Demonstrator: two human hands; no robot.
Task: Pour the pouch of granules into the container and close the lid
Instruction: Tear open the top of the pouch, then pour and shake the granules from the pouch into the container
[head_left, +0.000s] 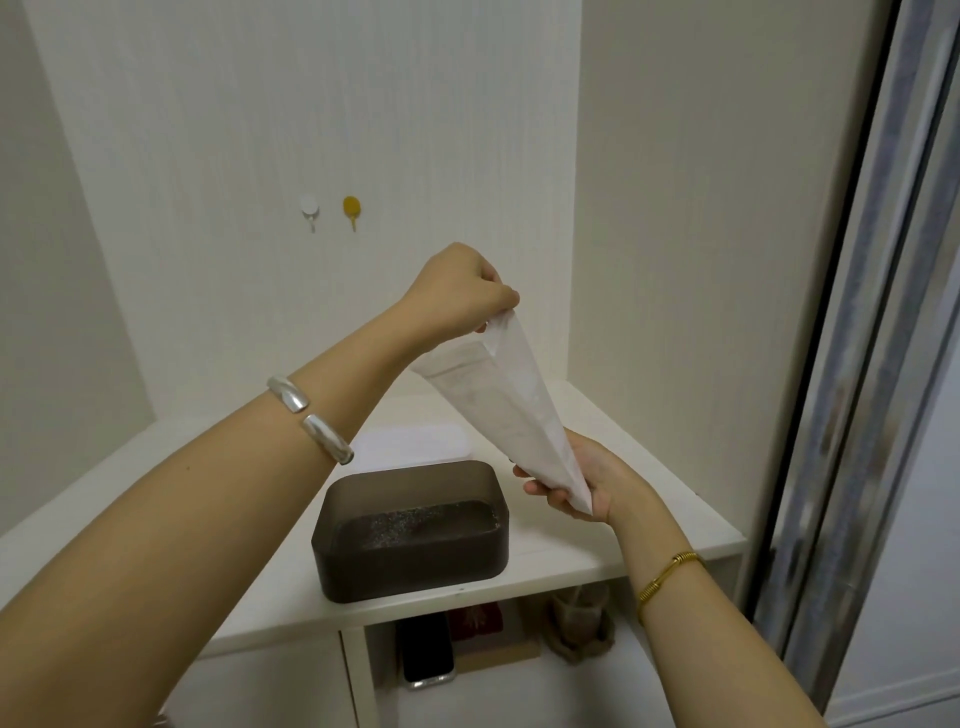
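Observation:
A white translucent pouch (498, 400) hangs stretched in the air above the shelf, up and to the right of the container. My left hand (457, 291) pinches its upper corner. My right hand (587, 483) grips its lower end. The dark brown rectangular container (415, 566) stands open on the white shelf with a layer of granules (410, 522) inside. Its whitish lid (415, 441) lies flat on the shelf just behind it.
The white shelf (571, 556) sits in a wall niche, with walls close on the left, back and right. Two hooks (332, 210) are stuck on the back wall. Below the shelf are a phone (428, 654) and a small pot (579, 618). A sliding door frame (852, 364) stands at right.

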